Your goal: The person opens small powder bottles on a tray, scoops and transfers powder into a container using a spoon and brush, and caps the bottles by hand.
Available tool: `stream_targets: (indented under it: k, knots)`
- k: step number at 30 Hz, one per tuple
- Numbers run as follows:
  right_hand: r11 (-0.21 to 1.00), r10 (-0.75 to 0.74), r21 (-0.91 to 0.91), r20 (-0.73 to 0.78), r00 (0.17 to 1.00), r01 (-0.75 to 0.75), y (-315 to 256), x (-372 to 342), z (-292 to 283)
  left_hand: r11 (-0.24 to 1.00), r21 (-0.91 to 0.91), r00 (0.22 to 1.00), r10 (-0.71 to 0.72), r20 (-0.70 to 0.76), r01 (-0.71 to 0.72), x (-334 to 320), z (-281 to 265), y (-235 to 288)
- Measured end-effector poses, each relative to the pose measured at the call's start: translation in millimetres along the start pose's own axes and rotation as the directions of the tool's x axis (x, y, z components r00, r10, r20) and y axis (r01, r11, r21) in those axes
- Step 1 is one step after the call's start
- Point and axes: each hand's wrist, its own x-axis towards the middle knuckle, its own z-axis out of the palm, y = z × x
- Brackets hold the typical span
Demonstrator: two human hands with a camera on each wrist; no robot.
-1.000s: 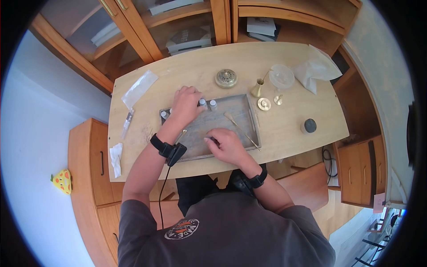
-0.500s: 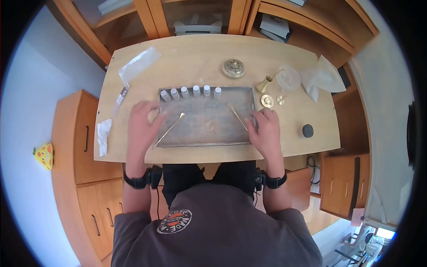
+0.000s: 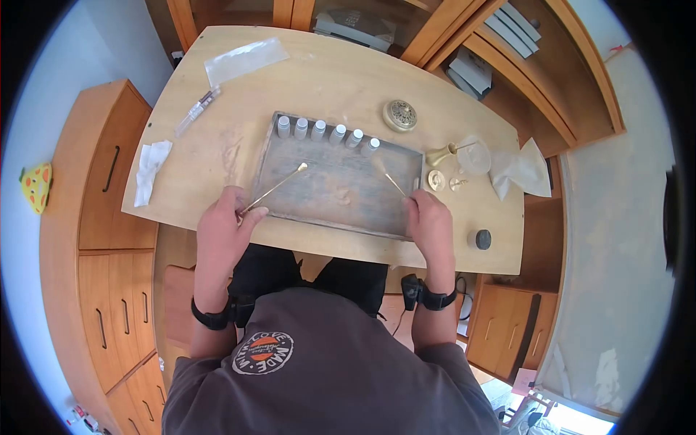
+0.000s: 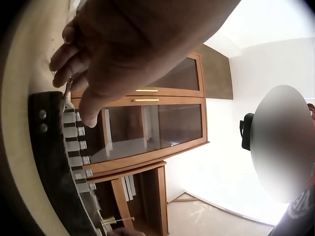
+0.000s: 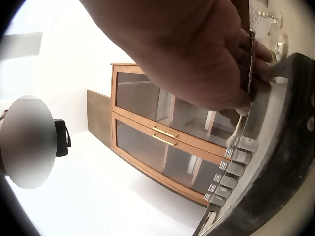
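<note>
In the head view, my left hand (image 3: 226,228) is at the tray's front left corner, thumb and fingers at the handle end of a long thin brass spoon (image 3: 279,184). The spoon slants inward over the tray (image 3: 326,221), its small head toward the middle. At the front right corner, my right hand (image 3: 431,223) pinches the handle of a slim brass-handled brush (image 3: 391,183), pale bristles pointing inward. The right wrist view shows the brush handle (image 5: 252,64) running along the fingers. Several small white-capped bottles (image 3: 318,130) stand in a row along the tray's back edge.
Right of the tray are a pierced brass burner (image 3: 400,116), a brass vase (image 3: 441,154), small brass pieces (image 3: 436,180), a clear dish (image 3: 473,156), a white pouch (image 3: 522,170) and a dark-lidded jar (image 3: 483,239). On the left lie a tissue (image 3: 151,172) and a plastic sleeve (image 3: 246,61).
My left hand has left the bottles, and both hands have moved apart to the tray's front corners, onto the spoon and brush handles. The head view has turned and shifted.
</note>
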Motion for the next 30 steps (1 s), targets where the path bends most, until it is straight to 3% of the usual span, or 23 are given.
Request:
stream_targets:
  k: [2, 6, 9, 15, 20, 24, 26, 30]
  knots:
    - [0.997, 0.073, -0.022, 0.082, 0.994, -0.071, -3, 4, -6, 0.999, 0.0, 0.999, -0.036, 0.015, 0.036, -1, 2, 0]
    - [0.995, 0.047, -0.093, 0.092, 0.995, -0.038, -3, 8, -4, 0.997, 0.07, 0.999, 0.025, -0.02, -0.023, -4, 10, -11]
    - [0.991, 0.077, -0.125, 0.194, 0.978, -0.054, -7, 7, 5, 0.996, 0.075, 0.999, 0.04, -0.035, -0.038, -5, 10, -11]
    - [0.998, 0.016, -0.066, 0.213, 0.977, -0.002, -36, 25, 27, 0.995, 0.095, 1.0, -0.005, -0.009, 0.006, -6, 5, -4]
    - [0.985, -0.141, -0.047, 0.315, 0.938, 0.164, -46, 28, 12, 0.988, 0.141, 0.998, -0.059, 0.003, 0.058, -9, -1, -3]
    - [0.988, -0.146, -0.015, 0.282, 0.948, 0.157, -43, 43, 2, 0.984, 0.165, 0.998, -0.056, -0.03, 0.061, -10, -2, -4]
    - [0.987, -0.162, 0.01, 0.161, 0.973, 0.163, -45, 53, 13, 0.985, 0.162, 0.998, -0.057, -0.031, 0.061, -9, -1, -3]
    - [0.978, -0.206, 0.014, 0.194, 0.959, 0.207, -45, 61, 35, 0.99, 0.131, 0.997, -0.034, -0.071, 0.043, -11, 0, -7]
